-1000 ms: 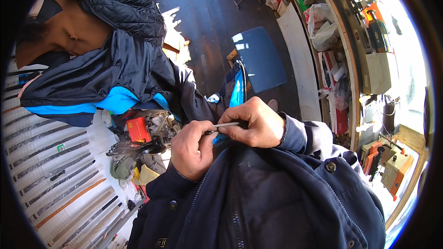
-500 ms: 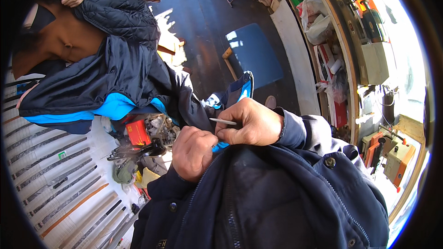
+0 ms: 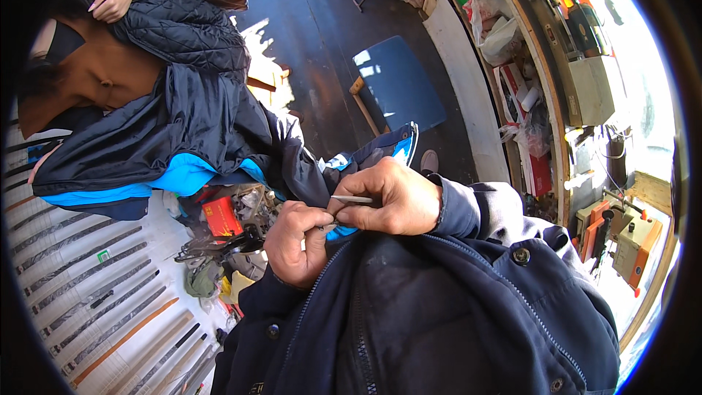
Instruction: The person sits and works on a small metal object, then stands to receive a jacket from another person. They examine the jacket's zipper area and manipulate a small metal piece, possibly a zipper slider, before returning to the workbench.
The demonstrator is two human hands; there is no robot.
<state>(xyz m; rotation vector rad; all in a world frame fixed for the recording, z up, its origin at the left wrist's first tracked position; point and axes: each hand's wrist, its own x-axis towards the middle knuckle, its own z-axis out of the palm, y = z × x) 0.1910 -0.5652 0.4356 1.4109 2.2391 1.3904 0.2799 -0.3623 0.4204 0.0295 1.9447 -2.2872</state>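
A dark navy jacket [image 3: 197, 113] with bright blue inside edges stretches from the left to my hands. My left hand [image 3: 296, 241] is closed, thumb and forefinger pinching what seems to be the jacket's edge; blue cloth shows just below. Beside it, almost touching, my right hand [image 3: 395, 197] is closed round a thin, pale, flat-looking tool [image 3: 352, 199], whose end points toward my left hand. The fingers hide most of the pinched spot, and the tool's kind is unclear. Beyond my right hand rises the jacket's collar-like end [image 3: 402, 143], lined in blue.
A person [image 3: 110, 4] in a black quilted coat sits at the upper left, by the jacket. Watch straps or similar strips [image 3: 95, 300] lie in rows at the left, near a red box [image 3: 221, 216] amid clutter. A blue-topped stool [image 3: 402, 88] stands ahead; a loaded shelf [image 3: 541, 102] runs along the right.
Both hands have shifted slightly left. My left thumb and forefinger are now more visible, and the thin tool lies nearer level. The view has shifted slightly.
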